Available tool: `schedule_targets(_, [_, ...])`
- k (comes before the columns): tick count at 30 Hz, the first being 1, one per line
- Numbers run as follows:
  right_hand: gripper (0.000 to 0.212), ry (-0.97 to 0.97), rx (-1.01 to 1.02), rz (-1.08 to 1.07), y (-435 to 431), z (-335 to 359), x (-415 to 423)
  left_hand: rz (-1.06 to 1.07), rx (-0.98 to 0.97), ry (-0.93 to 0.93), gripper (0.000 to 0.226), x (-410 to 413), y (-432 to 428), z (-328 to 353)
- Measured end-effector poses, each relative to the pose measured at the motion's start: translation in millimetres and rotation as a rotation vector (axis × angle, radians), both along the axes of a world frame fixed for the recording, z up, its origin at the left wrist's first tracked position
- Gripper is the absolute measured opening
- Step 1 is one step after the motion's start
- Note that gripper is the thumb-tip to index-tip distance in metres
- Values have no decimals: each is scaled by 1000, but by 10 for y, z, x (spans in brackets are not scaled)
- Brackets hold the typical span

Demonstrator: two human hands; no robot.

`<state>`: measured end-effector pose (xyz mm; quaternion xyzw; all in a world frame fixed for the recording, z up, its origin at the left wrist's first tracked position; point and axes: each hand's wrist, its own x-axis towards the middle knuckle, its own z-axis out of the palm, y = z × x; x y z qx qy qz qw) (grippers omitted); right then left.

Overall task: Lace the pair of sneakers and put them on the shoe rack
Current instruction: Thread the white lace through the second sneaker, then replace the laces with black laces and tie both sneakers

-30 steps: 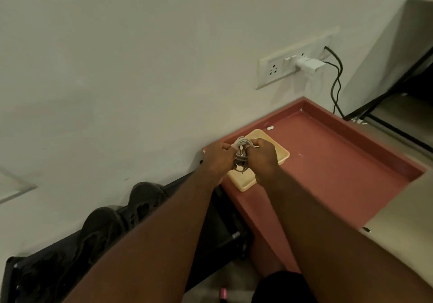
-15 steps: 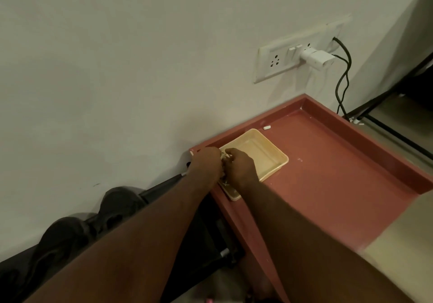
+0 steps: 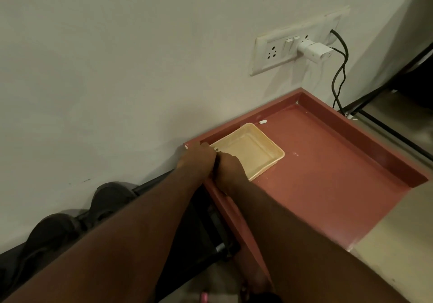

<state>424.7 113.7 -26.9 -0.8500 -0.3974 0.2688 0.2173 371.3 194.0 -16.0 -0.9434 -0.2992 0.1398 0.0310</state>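
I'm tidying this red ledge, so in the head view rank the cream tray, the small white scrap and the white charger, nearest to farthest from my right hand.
1. Cream tray, at the right hand, which covers one corner.
2. Small white scrap, on the ledge past the tray's far edge.
3. White charger, up in the wall socket.
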Motion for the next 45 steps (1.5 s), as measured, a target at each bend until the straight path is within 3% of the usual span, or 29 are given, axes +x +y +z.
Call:
schedule_targets(2, [34,87,32,-43,8,29,6,0,-22,-20,29,-9,27,-24])
schedule_targets(15, [29,25,138,-53,-154,531,-292,43,-226,-241,27,-420,-38,498])
schedule_targets(23, [39,-48,111,154,-100,1122,-1263,138,-174,-291,27,-1531,-109,1137])
schedule_targets(27, [27,-68,103,270,-143,1221,-1987,239,-153,-314,20,-2365,-217,1220])
schedule_targets(33, [30,3,128,448,-428,1040,-2939,378,-201,-382,26,-3510,-579,1024])
schedule_targets(40, [53,-222,-9,539,-712,550,-3333,590,-248,-442,37,-4185,-1143,426])
schedule_targets(45, [51,-301,-30,508,-1039,362,-3333,650,-349,-490,53,-4279,-1431,153])
